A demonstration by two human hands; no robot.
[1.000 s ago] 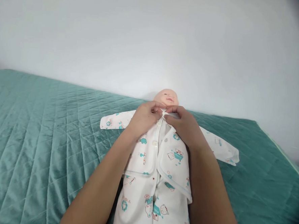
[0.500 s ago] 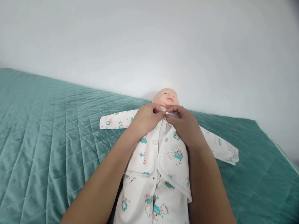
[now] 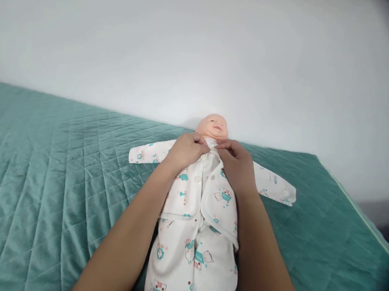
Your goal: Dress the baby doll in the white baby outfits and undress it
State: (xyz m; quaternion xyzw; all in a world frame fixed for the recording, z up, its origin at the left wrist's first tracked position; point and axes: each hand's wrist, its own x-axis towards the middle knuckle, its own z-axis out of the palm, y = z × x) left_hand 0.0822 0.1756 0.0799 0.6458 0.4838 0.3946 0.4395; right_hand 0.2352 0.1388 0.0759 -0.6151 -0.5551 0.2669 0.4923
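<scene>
A baby doll (image 3: 212, 125) lies on its back, dressed in a white printed jacket (image 3: 222, 195) and matching white pants (image 3: 174, 258). At the neck, my left hand (image 3: 189, 151) pinches the jacket's left front edge. Opposite it, my right hand (image 3: 236, 163) pinches the other front edge, and the fingertips of both hands nearly meet just under the doll's chin. Below them the two front panels hang apart, with a button (image 3: 198, 180) showing on the left one. Both sleeves stretch out sideways. My fingers hide the fastening at the collar.
A green quilted cover (image 3: 64, 177) spreads under the doll and to both sides. Behind the doll's head rises a plain pale wall (image 3: 200, 53). The cover's edge with light piping (image 3: 349, 196) runs down at the right.
The view has shifted slightly, so doll and hands sit a little further left. My right hand's fingertips have drawn slightly back from the left hand's; both still pinch the collar edges.
</scene>
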